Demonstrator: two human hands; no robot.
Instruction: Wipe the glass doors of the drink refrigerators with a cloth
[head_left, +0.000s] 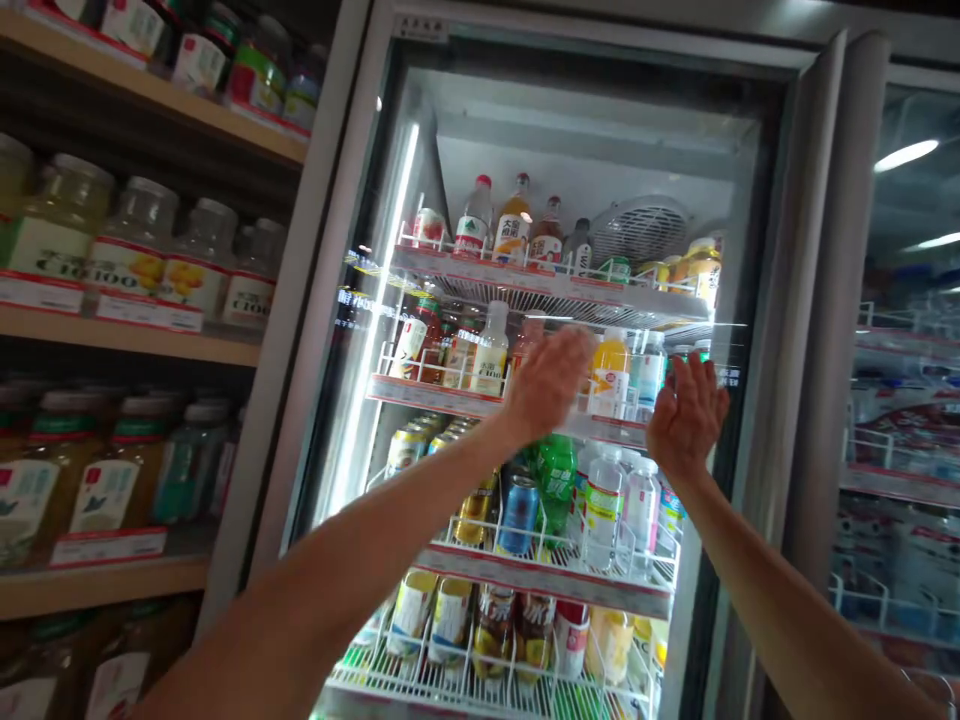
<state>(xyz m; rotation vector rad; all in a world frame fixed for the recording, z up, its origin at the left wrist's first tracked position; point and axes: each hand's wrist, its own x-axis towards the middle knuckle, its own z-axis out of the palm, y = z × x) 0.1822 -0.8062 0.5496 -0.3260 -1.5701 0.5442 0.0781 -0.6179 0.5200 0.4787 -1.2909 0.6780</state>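
Note:
My left hand [551, 380] is raised in front of the lit drinks fridge, smeared a little by motion. Its fingers are stretched out and hold nothing. Behind it is the second shelf [450, 398], with a white-capped bottle [490, 350] to its left and an orange drink bottle [610, 372] to its right. My right hand [686, 415] is up near the right side of the glass door [750, 400], fingers extended and nothing in them. A clear bottle with a blue-green label [649, 372] stands just left of it. Whether either hand touches the glass I cannot tell.
Wooden shelves [150, 335] with bottled drinks run along the left. The fridge's tall grey door edge [806, 300] stands at the right, beside another glass-fronted fridge [907, 350]. Lower racks hold cans, a green bottle [556, 480] and clear bottles [602, 505].

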